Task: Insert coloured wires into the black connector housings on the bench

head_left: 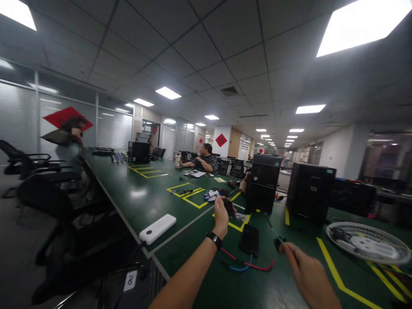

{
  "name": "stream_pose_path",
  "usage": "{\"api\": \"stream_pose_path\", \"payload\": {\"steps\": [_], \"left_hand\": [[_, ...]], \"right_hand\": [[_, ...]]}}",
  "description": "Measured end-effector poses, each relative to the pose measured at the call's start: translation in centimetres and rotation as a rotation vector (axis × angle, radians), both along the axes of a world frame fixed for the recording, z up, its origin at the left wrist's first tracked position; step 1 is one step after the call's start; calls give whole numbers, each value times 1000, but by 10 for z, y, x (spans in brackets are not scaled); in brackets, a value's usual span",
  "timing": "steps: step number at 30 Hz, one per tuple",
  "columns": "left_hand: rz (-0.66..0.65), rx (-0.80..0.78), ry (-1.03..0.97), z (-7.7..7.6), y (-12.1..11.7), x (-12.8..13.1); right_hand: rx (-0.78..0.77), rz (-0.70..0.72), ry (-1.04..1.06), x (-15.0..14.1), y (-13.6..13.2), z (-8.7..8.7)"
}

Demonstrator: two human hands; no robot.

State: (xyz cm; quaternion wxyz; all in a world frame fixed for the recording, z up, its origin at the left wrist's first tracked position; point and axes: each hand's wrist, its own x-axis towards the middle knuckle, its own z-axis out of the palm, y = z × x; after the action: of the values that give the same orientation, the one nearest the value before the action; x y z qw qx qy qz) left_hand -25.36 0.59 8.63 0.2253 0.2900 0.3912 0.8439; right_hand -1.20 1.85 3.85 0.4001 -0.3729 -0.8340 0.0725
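Note:
My left hand, with a black watch on its wrist, is closed round a small black object held above the green table. My right hand pinches a small black connector at the end of a thin green wire. Between the hands a flat black device lies on the table. Red and blue wires curl just in front of it.
A white power bank lies near the table's left edge. Two black computer towers stand behind; a white fan grille lies at the right. A person in stripes sits farther along. Black office chairs line the left.

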Motion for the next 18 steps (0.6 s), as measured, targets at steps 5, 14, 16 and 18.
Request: {"api": "stream_pose_path", "payload": {"steps": [5, 14, 16, 18], "left_hand": [[-47, 86, 55, 23, -18, 25], [-540, -279, -39, -42, -5, 110], [-627, -359, -6, -60, 4, 135], [-615, -365, 147, -70, 11, 153]], "right_hand": [[-70, 281, -143, -66, 5, -15], [125, 235, -54, 19, -17, 3], [75, 230, -118, 43, -15, 3], [21, 161, -143, 66, -4, -6]]}}
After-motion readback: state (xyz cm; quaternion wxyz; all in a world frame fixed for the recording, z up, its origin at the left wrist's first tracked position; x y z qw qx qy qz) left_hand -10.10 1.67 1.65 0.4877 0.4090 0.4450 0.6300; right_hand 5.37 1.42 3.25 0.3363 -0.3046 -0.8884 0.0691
